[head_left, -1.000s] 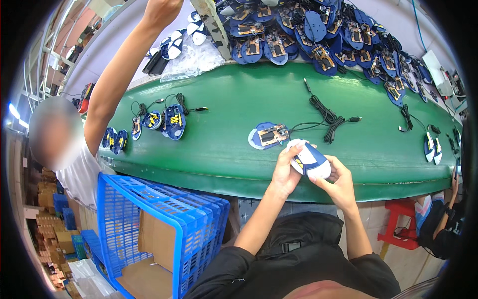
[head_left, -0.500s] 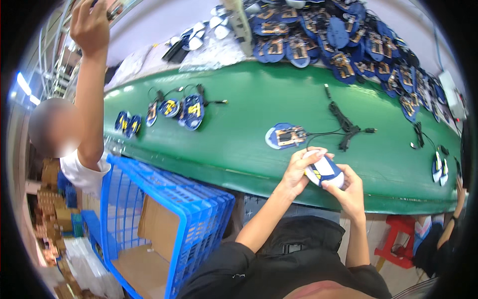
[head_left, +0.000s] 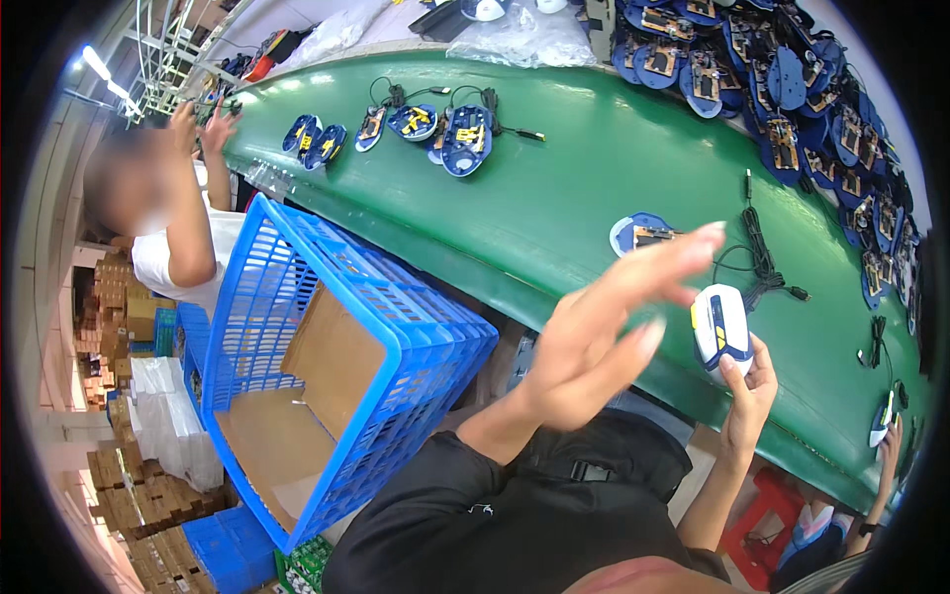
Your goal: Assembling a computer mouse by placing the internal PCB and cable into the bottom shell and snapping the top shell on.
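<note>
My right hand grips a white computer mouse cover with blue and yellow parts, held up over the near edge of the green table. Beside it, my left hand is raised with fingers stretched out and nothing in them; motion blurs it a little. Partly hidden behind its fingertips lies a blue mouse base with an exposed circuit board. A bundled black cable with plugs lies to the right of that base.
The green table carries several opened mouse halves at its far left. Mouse bases are heaped at the back right. A blue crate with cardboard inside stands left of me. Co-workers sit left and right; a red stool is below.
My left hand has let go of the mouse cover and risen, fingers spread. The right hand keeps the cover, now more upright. The view has shifted; the left co-worker's arm is lower.
</note>
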{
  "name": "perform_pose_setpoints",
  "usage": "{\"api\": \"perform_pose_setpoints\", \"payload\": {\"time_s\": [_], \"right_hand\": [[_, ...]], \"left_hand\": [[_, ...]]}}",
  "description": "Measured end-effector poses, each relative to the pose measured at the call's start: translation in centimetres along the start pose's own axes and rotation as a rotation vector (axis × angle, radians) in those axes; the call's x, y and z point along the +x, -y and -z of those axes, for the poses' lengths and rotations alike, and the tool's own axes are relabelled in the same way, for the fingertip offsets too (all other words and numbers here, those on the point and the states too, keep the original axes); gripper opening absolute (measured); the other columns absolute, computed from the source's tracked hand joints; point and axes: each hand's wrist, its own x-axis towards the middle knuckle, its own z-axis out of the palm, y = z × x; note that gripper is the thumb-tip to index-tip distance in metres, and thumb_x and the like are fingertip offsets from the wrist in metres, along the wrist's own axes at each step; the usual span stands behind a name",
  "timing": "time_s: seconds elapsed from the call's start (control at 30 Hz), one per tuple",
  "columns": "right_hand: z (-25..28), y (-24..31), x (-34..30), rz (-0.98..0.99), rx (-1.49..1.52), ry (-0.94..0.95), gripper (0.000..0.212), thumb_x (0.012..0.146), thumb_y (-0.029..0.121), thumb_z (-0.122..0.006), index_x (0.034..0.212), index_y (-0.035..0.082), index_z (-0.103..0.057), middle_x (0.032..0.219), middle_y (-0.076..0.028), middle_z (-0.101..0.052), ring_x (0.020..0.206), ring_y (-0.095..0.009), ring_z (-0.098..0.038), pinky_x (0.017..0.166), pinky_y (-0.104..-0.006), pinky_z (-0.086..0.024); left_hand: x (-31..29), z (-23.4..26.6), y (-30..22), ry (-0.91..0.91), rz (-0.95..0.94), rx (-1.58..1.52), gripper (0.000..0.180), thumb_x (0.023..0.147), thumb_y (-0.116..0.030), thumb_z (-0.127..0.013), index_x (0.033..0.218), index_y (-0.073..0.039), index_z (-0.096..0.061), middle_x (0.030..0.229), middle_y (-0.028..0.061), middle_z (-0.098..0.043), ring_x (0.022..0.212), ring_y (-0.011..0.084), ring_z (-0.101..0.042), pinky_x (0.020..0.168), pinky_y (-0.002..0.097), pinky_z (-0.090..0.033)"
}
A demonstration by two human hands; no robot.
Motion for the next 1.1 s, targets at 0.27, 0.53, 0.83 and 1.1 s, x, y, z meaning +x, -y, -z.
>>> {"api": "perform_pose_setpoints", "payload": {"time_s": [0.27, 0.53, 0.83, 1.1], "right_hand": [[-0.3, -1.2, 0.3, -0.013, -0.030, 0.028, 0.047, 0.083, 0.007, -0.071, 0.125, -0.006, -0.053, 0.110, -0.010, -0.065, 0.099, -0.013, -0.063, 0.091, -0.0273, -0.048], [-0.2, -0.7, 0.6, -0.017, -0.071, 0.010, 0.049, 0.083, 0.008, -0.071, 0.126, -0.006, -0.053, 0.111, -0.011, -0.065, 0.100, -0.015, -0.063, 0.091, -0.0288, -0.048], [-1.3, -0.6, 0.7, 0.017, 0.035, 0.013, 0.044, 0.084, 0.006, -0.069, 0.123, -0.007, -0.054, 0.109, -0.011, -0.066, 0.098, -0.014, -0.063, 0.091, -0.0284, -0.047], [-3.9, -0.4, -1.3, 0.016, 0.255, -0.008, 0.037, 0.084, 0.008, -0.070, 0.116, -0.005, -0.055, 0.103, -0.009, -0.067, 0.093, -0.012, -0.064, 0.086, -0.0260, -0.049]], "left_hand": [[1.9, -7.2, -1.8, -0.267, -1.052, -0.551, 0.034, 0.092, -0.043, -0.064, 0.126, -0.038, -0.064, 0.135, 0.0218, -0.055, 0.128, 0.0547, -0.038, 0.068, 0.0504, -0.052], [-1.1, -3.9, -1.6, -0.085, -0.535, -0.401, 0.039, 0.093, -0.036, -0.061, 0.131, -0.027, -0.057, 0.128, 0.0127, -0.061, 0.119, 0.0489, -0.046, 0.068, 0.0384, -0.046], [-2.3, -1.2, 0.2, -0.082, 0.115, -0.262, 0.041, 0.093, -0.014, -0.062, 0.132, -0.005, -0.050, 0.130, 0.0145, -0.057, 0.121, 0.0265, -0.052, 0.096, 0.0389, -0.043], [-5.4, -4.5, 10.0, -0.311, 0.682, -0.456, 0.051, 0.093, -0.015, -0.066, 0.135, 0.002, -0.044, 0.130, 0.0118, -0.055, 0.121, 0.0187, -0.053, 0.102, 0.0330, -0.043]]}}
